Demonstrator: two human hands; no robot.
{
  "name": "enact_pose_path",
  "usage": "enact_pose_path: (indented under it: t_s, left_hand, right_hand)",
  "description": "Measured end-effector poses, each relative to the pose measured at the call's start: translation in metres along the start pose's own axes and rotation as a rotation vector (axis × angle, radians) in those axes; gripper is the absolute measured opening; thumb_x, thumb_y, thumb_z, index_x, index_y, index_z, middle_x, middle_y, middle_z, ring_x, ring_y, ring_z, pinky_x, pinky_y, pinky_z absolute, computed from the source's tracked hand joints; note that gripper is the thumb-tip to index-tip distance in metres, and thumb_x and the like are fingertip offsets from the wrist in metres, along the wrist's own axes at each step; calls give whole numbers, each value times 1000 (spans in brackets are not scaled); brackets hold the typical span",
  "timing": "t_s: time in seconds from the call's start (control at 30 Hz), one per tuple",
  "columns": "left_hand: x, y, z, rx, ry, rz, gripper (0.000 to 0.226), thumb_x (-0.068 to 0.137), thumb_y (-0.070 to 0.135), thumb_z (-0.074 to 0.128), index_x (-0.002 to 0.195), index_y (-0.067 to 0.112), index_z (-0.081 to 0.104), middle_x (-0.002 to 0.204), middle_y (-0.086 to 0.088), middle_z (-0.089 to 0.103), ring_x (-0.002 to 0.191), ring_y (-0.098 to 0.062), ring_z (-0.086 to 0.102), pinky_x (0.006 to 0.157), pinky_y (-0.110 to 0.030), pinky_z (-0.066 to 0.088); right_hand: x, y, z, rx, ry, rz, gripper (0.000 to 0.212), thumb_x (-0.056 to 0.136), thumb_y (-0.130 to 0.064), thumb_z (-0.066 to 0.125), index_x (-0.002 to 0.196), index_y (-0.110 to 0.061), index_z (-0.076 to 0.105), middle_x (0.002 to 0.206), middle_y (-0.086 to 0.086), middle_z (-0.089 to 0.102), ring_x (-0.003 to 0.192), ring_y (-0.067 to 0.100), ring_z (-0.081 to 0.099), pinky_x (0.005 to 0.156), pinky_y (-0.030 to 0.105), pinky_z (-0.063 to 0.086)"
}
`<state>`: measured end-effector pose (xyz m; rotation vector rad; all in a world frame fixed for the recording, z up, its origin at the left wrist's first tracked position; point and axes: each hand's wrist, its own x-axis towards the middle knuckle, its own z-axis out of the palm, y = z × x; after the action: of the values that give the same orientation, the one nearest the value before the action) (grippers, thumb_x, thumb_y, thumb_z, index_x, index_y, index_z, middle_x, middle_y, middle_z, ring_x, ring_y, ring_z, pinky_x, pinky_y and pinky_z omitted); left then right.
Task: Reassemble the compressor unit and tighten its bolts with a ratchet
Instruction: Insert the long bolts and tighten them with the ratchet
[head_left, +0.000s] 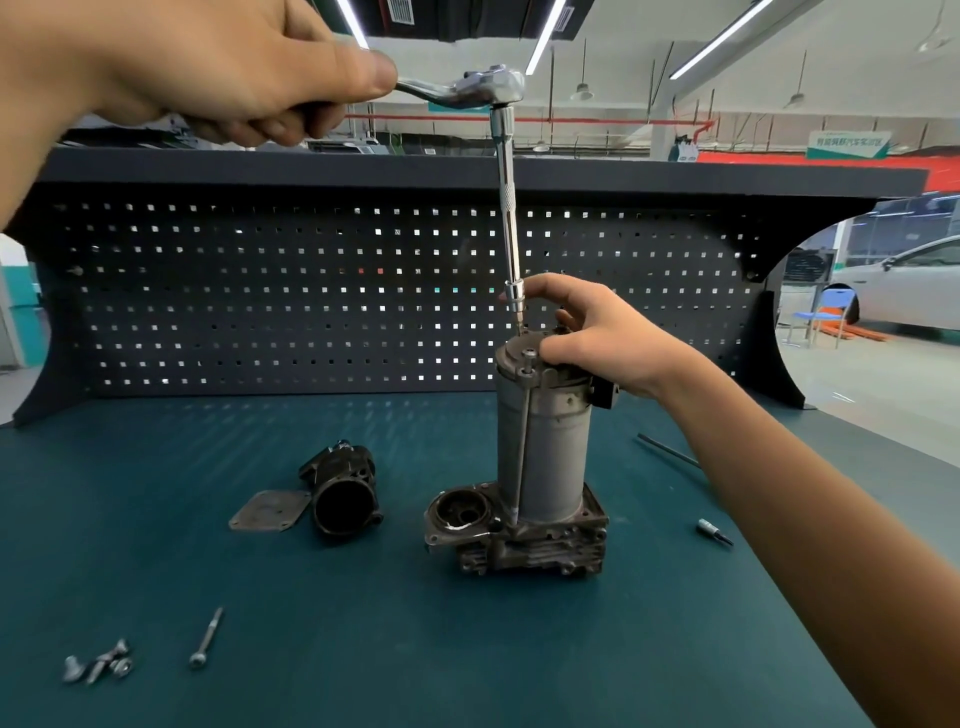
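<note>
At the far left of the worktop lie some loose bolts and one long bolt, so I think the assembly is not yet complete. Above them the left hand is clenched around the handle of the ratchet. A square plate and a black housing lie apart from the unit. The ratchet sits very high on a long extension bar. This is the main risk: a sideways pull could tilt the bar, so the bit slips out of the bolt head and damages it, or the tall unit falls over. The compressor unit stands upright in the middle of the worktop. It is a grey cylinder on a dirty finned base, with a thin long bolt along its side. The right hand rests on its top and pinches the lower end of the bar. A small bit lies to the right.
</note>
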<state>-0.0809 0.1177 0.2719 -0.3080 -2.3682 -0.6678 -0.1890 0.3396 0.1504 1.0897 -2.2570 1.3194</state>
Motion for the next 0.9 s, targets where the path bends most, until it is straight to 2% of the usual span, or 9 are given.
enact_pose_path:
  t_s: [0.07,0.13,0.2,0.33,0.5,0.57,0.63,0.73,0.9]
  left_hand:
    - [5,-4,-2,12,-55,47,50,93,44,41,64,5,41,37,3,33,17,-8,25,23,-11,17]
    - [5,-6,-4,56,-94,73,52,93,46,41,63,4,42,29,7,29,19,-6,21,26,-10,18]
    - [8,-9,-6,54,-127,88,53,93,47,41,63,4,43,28,8,29,20,-5,21,27,-9,19]
    - [12,-17,-5,82,-112,124,54,92,50,42,62,6,45,28,7,30,21,-5,24,25,-12,20]
    - [13,-18,-6,81,-102,120,52,92,48,42,63,5,45,28,9,29,21,-5,24,25,-12,20]
    - [13,-19,-6,83,-100,112,52,92,48,42,63,5,45,28,9,29,21,-5,24,24,-12,20]
    - [13,-19,-6,87,-105,109,52,92,48,42,63,5,45,28,9,29,21,-5,23,25,-12,20]
    - [11,-18,-6,77,-109,109,52,92,49,42,63,5,45,28,7,30,21,-5,24,25,-12,19]
    - [11,-17,-8,67,-91,111,53,92,48,43,63,4,45,28,8,29,22,-5,23,25,-11,19]
  right_hand:
    - [-1,-1,2,12,-57,46,42,82,14,44,93,-23,61,94,-9,68,80,-8,62,70,8,47]
    - [-3,-2,3,-14,-85,58,40,84,14,39,91,-18,62,84,-10,70,77,-8,63,67,8,47]
    - [-4,-2,4,-18,-78,54,40,85,14,37,90,-16,62,84,-10,69,76,-8,63,68,9,47]
    - [-3,-3,4,6,-82,64,36,84,16,37,100,-5,61,87,-6,69,76,-8,64,70,10,50]
    - [-2,-3,5,40,-48,79,41,83,15,36,91,-18,60,91,-6,71,87,10,62,68,14,49]
    - [-1,-2,6,96,7,75,44,84,14,35,87,-23,59,92,-3,69,89,11,63,66,11,47]
    - [0,0,6,93,44,61,45,84,13,34,86,-26,57,83,-8,67,85,10,61,68,12,46]
    - [1,1,7,12,57,58,44,84,7,34,87,-30,56,70,-13,68,87,15,60,78,25,46]
    - [-3,-3,10,-41,97,38,40,84,5,40,86,-32,55,69,-14,70,95,21,64,83,29,50]
